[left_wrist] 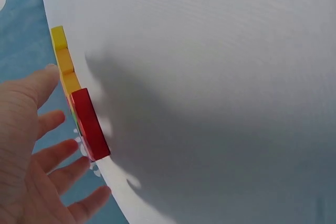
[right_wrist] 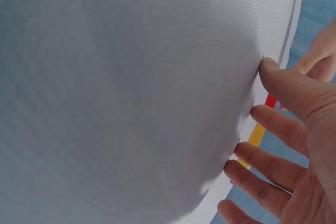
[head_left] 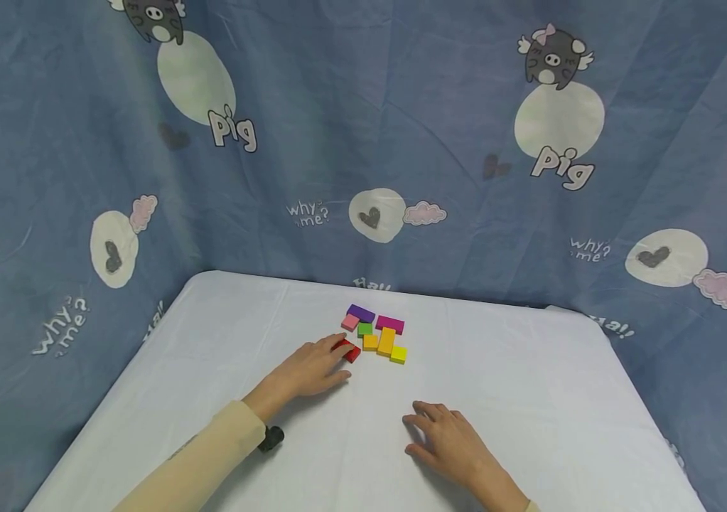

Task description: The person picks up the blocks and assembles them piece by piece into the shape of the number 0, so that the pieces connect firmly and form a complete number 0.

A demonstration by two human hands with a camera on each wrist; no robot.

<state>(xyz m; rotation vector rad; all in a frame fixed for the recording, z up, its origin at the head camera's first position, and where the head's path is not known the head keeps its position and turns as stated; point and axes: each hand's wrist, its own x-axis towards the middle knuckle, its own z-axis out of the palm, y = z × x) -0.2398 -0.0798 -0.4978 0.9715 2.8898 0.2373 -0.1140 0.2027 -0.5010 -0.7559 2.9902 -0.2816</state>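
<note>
My left hand [head_left: 314, 368] reaches over a red block [head_left: 352, 353] at the near left of a cluster of small coloured blocks. In the left wrist view its fingers are spread beside the red block [left_wrist: 91, 125], not wrapped round it; whether a fingertip touches it I cannot tell. Right of the red block lie a square orange block [head_left: 371, 343], a long orange block [head_left: 386, 342] and a yellow block [head_left: 399, 355]. Behind them are green [head_left: 365, 330], pink [head_left: 350, 323], purple [head_left: 361, 313] and magenta [head_left: 390, 325] blocks. My right hand [head_left: 449, 439] hovers low over the near table, fingers apart, holding nothing.
A white cloth covers the table [head_left: 517, 377], which has rounded far corners. Behind and beside it hangs a blue curtain [head_left: 312, 128] printed with pigs and clouds. A small black object [head_left: 271, 438] shows beneath my left sleeve [head_left: 209, 455].
</note>
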